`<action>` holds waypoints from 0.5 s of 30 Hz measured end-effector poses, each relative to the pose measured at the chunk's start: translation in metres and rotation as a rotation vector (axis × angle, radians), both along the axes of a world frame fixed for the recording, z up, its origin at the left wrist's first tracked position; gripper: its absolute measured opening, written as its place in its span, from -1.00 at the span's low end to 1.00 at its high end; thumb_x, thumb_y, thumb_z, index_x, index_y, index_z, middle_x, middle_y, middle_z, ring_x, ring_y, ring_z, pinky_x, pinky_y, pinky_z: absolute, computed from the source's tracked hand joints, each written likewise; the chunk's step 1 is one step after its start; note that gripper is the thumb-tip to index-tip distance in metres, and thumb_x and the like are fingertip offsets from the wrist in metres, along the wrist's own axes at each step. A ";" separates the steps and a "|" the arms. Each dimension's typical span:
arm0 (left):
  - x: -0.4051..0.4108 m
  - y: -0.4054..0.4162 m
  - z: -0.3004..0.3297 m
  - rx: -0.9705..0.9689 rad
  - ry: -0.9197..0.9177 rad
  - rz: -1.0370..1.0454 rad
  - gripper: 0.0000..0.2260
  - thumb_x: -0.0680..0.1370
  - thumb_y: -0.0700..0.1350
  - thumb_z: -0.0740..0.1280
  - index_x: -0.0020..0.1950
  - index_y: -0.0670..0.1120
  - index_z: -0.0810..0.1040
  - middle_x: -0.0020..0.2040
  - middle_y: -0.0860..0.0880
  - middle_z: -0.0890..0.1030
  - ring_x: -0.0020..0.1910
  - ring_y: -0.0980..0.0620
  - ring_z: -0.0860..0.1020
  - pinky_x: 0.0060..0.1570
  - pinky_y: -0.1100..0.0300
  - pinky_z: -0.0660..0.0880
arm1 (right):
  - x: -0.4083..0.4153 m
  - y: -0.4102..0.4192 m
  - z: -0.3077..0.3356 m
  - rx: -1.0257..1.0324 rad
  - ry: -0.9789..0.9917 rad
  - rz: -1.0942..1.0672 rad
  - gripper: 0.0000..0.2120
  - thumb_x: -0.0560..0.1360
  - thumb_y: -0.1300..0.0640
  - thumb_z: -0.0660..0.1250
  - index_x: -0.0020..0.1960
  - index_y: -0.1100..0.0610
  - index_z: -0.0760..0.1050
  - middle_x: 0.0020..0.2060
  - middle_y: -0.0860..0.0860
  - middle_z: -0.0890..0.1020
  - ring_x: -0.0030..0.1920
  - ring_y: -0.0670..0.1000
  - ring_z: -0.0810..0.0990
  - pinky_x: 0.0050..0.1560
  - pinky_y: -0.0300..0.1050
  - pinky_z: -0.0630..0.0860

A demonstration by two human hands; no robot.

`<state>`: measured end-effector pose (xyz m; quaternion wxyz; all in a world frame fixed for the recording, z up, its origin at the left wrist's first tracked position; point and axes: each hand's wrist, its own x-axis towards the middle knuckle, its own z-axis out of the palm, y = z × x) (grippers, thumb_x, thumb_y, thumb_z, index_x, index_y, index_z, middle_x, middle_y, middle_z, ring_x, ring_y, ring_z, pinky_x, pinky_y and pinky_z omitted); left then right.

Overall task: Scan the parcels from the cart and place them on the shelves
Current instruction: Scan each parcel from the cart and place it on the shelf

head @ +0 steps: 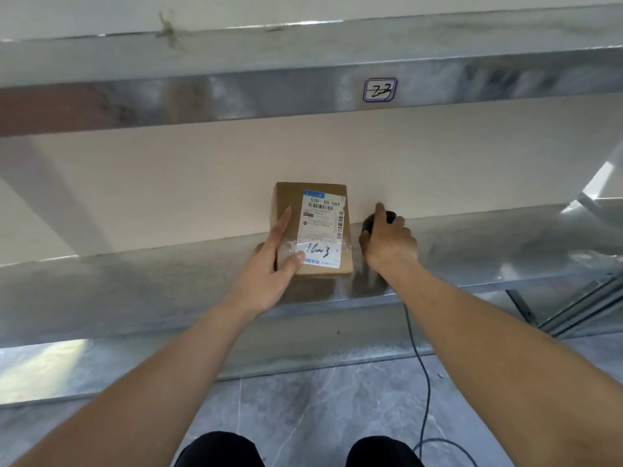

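A small brown cardboard parcel (315, 210) with a white shipping label and handwritten digits stands tilted on the steel shelf (135, 291), leaning toward the beige wall. My left hand (273, 264) grips its left edge, thumb across the taped lower label. My right hand (387, 241) is just right of the parcel, closed around a black barcode scanner (371, 221) with the forefinger stretched along its top. The scanner's dark cable (421, 362) drops past the shelf edge to the floor.
An upper steel shelf (236, 92) runs overhead, carrying a small tag (380, 90) with handwritten digits. Grey marbled floor tiles (303, 406) lie below. A metal frame post (573, 308) slants at the right. My dark trouser knees show at the bottom.
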<state>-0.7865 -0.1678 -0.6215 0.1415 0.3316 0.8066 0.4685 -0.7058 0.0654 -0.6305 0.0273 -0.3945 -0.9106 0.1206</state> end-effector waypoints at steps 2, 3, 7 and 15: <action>-0.002 0.000 -0.004 0.008 0.021 -0.003 -0.30 0.69 0.04 0.33 0.52 0.62 -0.03 0.52 0.05 0.48 0.46 -0.02 0.47 0.52 -0.14 0.37 | -0.003 0.002 -0.007 0.002 -0.005 -0.020 -0.33 0.72 -0.07 0.18 0.71 0.04 -0.05 0.45 0.29 0.36 0.31 0.29 0.49 0.15 0.10 0.49; -0.002 0.000 -0.006 0.008 0.032 -0.005 -0.30 0.69 0.04 0.33 0.51 0.64 -0.04 0.53 0.06 0.47 0.47 -0.02 0.46 0.52 -0.14 0.36 | -0.004 0.003 -0.010 0.004 -0.004 -0.028 -0.32 0.72 -0.06 0.18 0.71 0.05 -0.06 0.45 0.29 0.36 0.31 0.29 0.49 0.16 0.11 0.50; -0.007 0.001 -0.015 0.022 0.060 -0.002 -0.29 0.69 0.04 0.33 0.52 0.62 -0.05 0.54 0.04 0.46 0.50 -0.02 0.44 0.53 -0.15 0.36 | -0.012 0.004 -0.022 -0.024 0.030 -0.075 -0.32 0.72 -0.07 0.21 0.70 0.00 -0.07 0.42 0.29 0.36 0.28 0.31 0.51 0.11 0.17 0.53; -0.014 0.001 -0.027 0.042 0.059 0.002 -0.31 0.61 0.16 0.30 0.56 0.57 -0.03 0.52 0.08 0.47 0.51 -0.04 0.42 0.52 -0.19 0.35 | -0.009 0.003 -0.029 -0.156 0.227 -0.117 -0.55 0.69 0.20 0.21 0.52 -0.02 0.19 0.28 0.23 0.36 -0.06 0.27 0.54 -0.12 0.09 0.51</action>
